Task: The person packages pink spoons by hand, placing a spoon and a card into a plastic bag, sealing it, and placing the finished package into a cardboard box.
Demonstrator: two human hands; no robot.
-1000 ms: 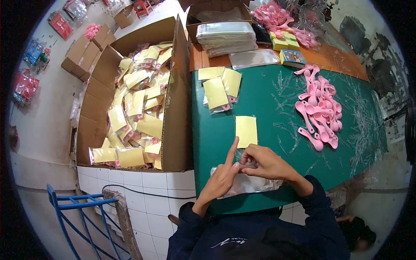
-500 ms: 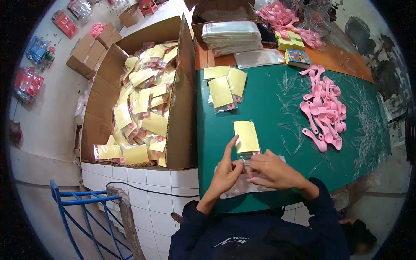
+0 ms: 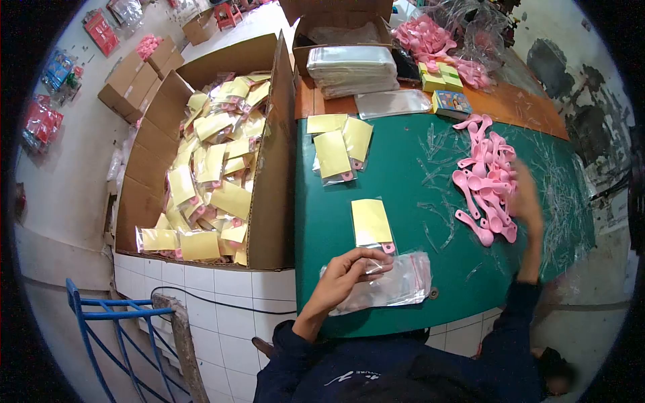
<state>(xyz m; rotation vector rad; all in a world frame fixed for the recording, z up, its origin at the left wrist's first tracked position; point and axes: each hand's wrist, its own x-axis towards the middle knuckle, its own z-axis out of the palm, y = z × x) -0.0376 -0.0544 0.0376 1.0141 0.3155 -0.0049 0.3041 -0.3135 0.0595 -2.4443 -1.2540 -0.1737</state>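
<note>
My left hand (image 3: 349, 274) is at the front of the green table, its fingers curled together over clear plastic. Whether they pinch a bag's edge or a loose strip is hard to see. Just beyond the fingers lies a clear bag with a yellow card (image 3: 371, 223) and a pink handle end at its bottom. Flat clear plastic bags (image 3: 396, 282) lie stacked beside and under this hand. My right hand (image 3: 527, 200) is at the right side of a heap of pink measuring spoons (image 3: 485, 181); its fingers are blurred and partly hidden.
Several finished-looking card packets (image 3: 333, 154) lie at the table's back left. A large cardboard box (image 3: 272, 168) of similar packets stands left of the table. Stacked clear bags (image 3: 353, 67) and a small printed box (image 3: 452, 103) sit behind. Clear strips (image 3: 557, 195) litter the right side.
My right hand has moved from beside my left hand over to the spoon heap. My left index finger, stretched out before, is now curled in. The flat bags are more exposed.
</note>
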